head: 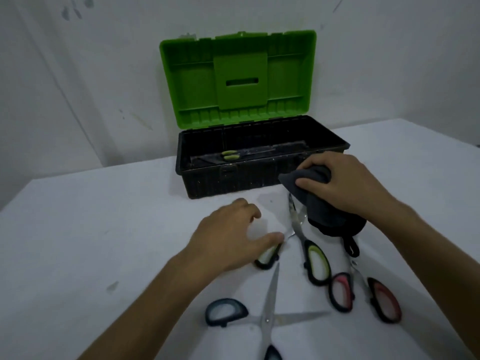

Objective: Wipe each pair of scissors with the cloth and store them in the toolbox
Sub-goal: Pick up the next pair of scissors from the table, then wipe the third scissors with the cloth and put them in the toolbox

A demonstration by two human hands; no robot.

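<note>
A black toolbox (207, 183) with its green lid (239, 76) raised stands at the back of the white table; one pair of scissors (231, 155) with green grips lies inside. My right hand (345, 185) is shut on a dark grey cloth (322, 209) in front of the box. The cloth hangs over the blade tips of the green-handled scissors (315, 261), which lie spread open. My left hand (231, 237) rests on their left handle, thumb against it. Red-handled scissors (363, 294) and blue-handled scissors (267, 315) lie open nearer to me.
A white wall stands right behind the toolbox. The table's left edge runs diagonally at far left. A black loop (352, 248) of the cloth or a strap lies under my right wrist.
</note>
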